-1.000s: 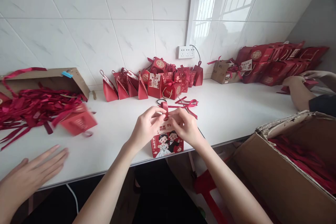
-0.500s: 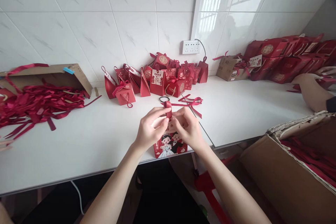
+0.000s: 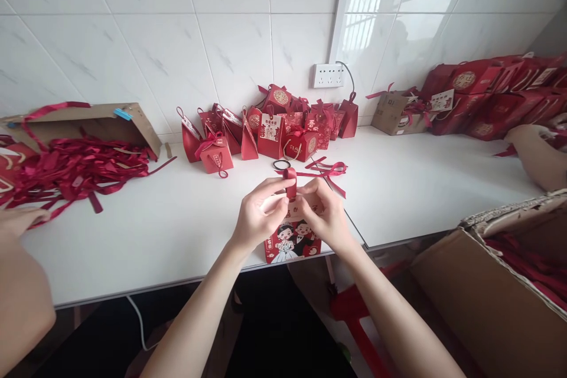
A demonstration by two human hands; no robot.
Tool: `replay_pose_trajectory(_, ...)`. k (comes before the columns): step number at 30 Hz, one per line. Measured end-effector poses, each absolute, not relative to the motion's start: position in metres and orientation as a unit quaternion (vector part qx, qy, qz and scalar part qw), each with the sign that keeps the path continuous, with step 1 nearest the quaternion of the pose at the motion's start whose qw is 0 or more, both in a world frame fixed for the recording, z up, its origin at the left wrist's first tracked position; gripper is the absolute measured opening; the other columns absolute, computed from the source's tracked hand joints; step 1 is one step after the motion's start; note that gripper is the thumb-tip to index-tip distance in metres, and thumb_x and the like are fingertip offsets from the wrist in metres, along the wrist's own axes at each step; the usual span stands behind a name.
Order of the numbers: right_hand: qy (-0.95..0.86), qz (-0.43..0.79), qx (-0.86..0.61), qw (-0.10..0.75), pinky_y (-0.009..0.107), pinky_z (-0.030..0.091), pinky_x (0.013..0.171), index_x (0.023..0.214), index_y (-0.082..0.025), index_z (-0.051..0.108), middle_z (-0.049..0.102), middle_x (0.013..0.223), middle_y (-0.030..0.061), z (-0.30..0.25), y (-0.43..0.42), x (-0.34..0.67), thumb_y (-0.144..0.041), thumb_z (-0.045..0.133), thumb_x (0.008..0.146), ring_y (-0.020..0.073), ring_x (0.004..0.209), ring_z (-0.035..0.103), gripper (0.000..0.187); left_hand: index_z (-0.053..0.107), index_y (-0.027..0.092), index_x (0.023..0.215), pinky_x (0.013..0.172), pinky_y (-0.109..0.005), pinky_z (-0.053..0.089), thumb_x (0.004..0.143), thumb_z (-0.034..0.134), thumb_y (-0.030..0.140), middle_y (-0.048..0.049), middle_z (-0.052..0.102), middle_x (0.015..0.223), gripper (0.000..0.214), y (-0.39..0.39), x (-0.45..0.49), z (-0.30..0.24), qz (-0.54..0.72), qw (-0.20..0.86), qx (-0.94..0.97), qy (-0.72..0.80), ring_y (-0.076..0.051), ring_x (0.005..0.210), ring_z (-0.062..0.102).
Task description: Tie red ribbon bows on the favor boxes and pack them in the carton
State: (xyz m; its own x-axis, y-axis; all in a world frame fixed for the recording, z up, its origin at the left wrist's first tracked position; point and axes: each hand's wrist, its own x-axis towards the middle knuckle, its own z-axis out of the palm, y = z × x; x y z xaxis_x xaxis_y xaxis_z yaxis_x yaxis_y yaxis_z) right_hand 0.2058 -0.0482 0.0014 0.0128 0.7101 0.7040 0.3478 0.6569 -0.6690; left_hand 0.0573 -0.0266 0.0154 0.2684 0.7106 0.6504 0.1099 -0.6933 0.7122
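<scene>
A red gift box (image 3: 293, 243) with a cartoon bride and groom on its front stands at the table's near edge. From its top rises a loop of red ribbon (image 3: 291, 186). My left hand (image 3: 262, 211) pinches this loop from the left, thumb below and index finger above. On the other side my right hand (image 3: 325, 211) is closed, its thumb and index fingertips at the ribbon's base by the box top. What lies exactly between those right fingertips is partly hidden. Just beyond lie a black ring (image 3: 282, 165) and loose ribbon pieces (image 3: 334, 169).
Finished-looking red boxes (image 3: 270, 136) stand in a group by the tiled wall. At left a cardboard box (image 3: 137, 124) spills red ribbons (image 3: 97, 171), where another person's hand (image 3: 22, 220) reaches. Rightward are stacked red boxes (image 3: 491, 112), a co-worker's arm (image 3: 538, 153) and a large carton (image 3: 482, 289).
The view has shifted slightly, so things sit a little further right. My hands keep nearly the same hold. At left the other person's arm has come further in, its hand at the ribbons.
</scene>
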Motion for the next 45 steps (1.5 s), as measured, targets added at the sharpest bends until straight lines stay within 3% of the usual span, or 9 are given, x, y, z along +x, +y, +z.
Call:
replay_pose_trajectory(8, -0.681, 0.137, -0.382, 0.61, 0.026, 0.041, 0.057, 0.083, -0.021, 0.049, 0.05, 0.073, -0.001, -0.002, -0.048, 0.203, -0.021, 0.049, 0.087, 0.0125, 0.062, 0.048, 0.005, 0.066, 0.02, 0.107, 0.081, -0.027, 0.058, 0.083, 0.057, 0.019, -0.0064, 0.066, 0.108, 0.026, -0.027, 0.058, 0.014, 0.55, 0.262, 0.749, 0.261, -0.017, 0.102, 0.062)
replay_pose_trajectory(24, -0.69, 0.129, -0.387, 0.598, 0.028, 0.048, 0.063, 0.092, -0.022, 0.051, 0.06, 0.083, 0.0023, -0.001, -0.049, 0.205, -0.023, 0.05, 0.087, 0.0145, 0.07, 0.057, 0.005, 0.065, 0.022, 0.111, 0.084, -0.031, 0.057, 0.084, 0.054, 0.02, -0.0071, 0.067, 0.111, 0.029, -0.024, 0.055, 0.012, 0.53, 0.276, 0.762, 0.25, -0.019, 0.103, 0.063)
replay_pose_trajectory(27, -0.69, 0.173, -0.396, 0.581, 0.026, 0.048, 0.059, 0.088, -0.021, 0.053, 0.061, 0.08, 0.0023, 0.007, -0.047, 0.211, -0.031, 0.051, 0.089, 0.0137, 0.065, 0.057, 0.01, 0.066, 0.022, 0.109, 0.082, -0.03, 0.058, 0.084, 0.055, 0.019, -0.007, 0.068, 0.105, 0.028, -0.022, 0.055, 0.012, 0.529, 0.284, 0.761, 0.245, -0.018, 0.099, 0.065)
replay_pose_trajectory(30, -0.684, 0.186, -0.404, 0.579, 0.027, 0.05, 0.066, 0.09, -0.02, 0.056, 0.063, 0.091, 0.0048, 0.024, -0.039, 0.22, -0.037, 0.051, 0.089, 0.0157, 0.079, 0.061, 0.017, 0.067, 0.022, 0.107, 0.08, -0.028, 0.058, 0.083, 0.055, 0.018, -0.0059, 0.068, 0.098, 0.026, -0.021, 0.055, 0.012, 0.526, 0.292, 0.761, 0.244, -0.016, 0.093, 0.066)
replay_pose_trajectory(32, -0.715, 0.189, -0.389, 0.55, 0.029, 0.05, 0.072, 0.091, -0.02, 0.059, 0.064, 0.094, 0.0053, 0.039, -0.032, 0.224, -0.034, 0.051, 0.089, 0.0164, 0.084, 0.062, 0.017, 0.067, 0.021, 0.105, 0.078, -0.028, 0.058, 0.084, 0.055, 0.018, -0.0055, 0.068, 0.095, 0.025, -0.021, 0.055, 0.013, 0.524, 0.294, 0.761, 0.244, -0.016, 0.089, 0.066)
replay_pose_trajectory(34, -0.757, 0.196, -0.369, 0.502, 0.029, 0.051, 0.07, 0.085, -0.019, 0.061, 0.066, 0.084, 0.0035, 0.053, -0.027, 0.225, -0.029, 0.051, 0.089, 0.0154, 0.077, 0.063, 0.015, 0.067, 0.021, 0.103, 0.076, -0.028, 0.059, 0.084, 0.054, 0.019, -0.0057, 0.068, 0.095, 0.023, -0.021, 0.054, 0.013, 0.522, 0.282, 0.769, 0.239, -0.016, 0.086, 0.066)
replay_pose_trajectory(37, -0.789, 0.153, -0.36, 0.474, 0.028, 0.05, 0.065, 0.075, -0.019, 0.06, 0.065, 0.072, 0.0007, 0.067, -0.025, 0.224, -0.023, 0.052, 0.087, 0.0144, 0.068, 0.062, 0.015, 0.069, 0.021, 0.097, 0.075, -0.029, 0.058, 0.085, 0.052, 0.018, -0.0063, 0.068, 0.098, 0.021, -0.02, 0.054, 0.014, 0.511, 0.249, 0.789, 0.233, -0.017, 0.088, 0.066)
replay_pose_trajectory(41, -0.805, 0.055, -0.353, 0.473, 0.029, 0.05, 0.068, 0.076, -0.021, 0.059, 0.066, 0.075, 0.0013, 0.067, -0.028, 0.219, -0.019, 0.053, 0.086, 0.0151, 0.071, 0.062, 0.012, 0.069, 0.021, 0.096, 0.075, -0.029, 0.058, 0.083, 0.052, 0.015, -0.0059, 0.069, 0.095, 0.022, -0.019, 0.055, 0.015, 0.514, 0.239, 0.79, 0.233, -0.017, 0.088, 0.066)
replay_pose_trajectory(45, -0.763, 0.075, -0.361, 0.532, 0.03, 0.051, 0.07, 0.084, -0.022, 0.058, 0.066, 0.081, 0.0026, 0.05, -0.028, 0.217, -0.025, 0.052, 0.088, 0.0161, 0.075, 0.063, 0.008, 0.069, 0.019, 0.097, 0.077, -0.028, 0.058, 0.078, 0.054, 0.012, -0.0066, 0.07, 0.097, 0.025, -0.02, 0.057, 0.015, 0.513, 0.278, 0.772, 0.251, -0.017, 0.088, 0.066)
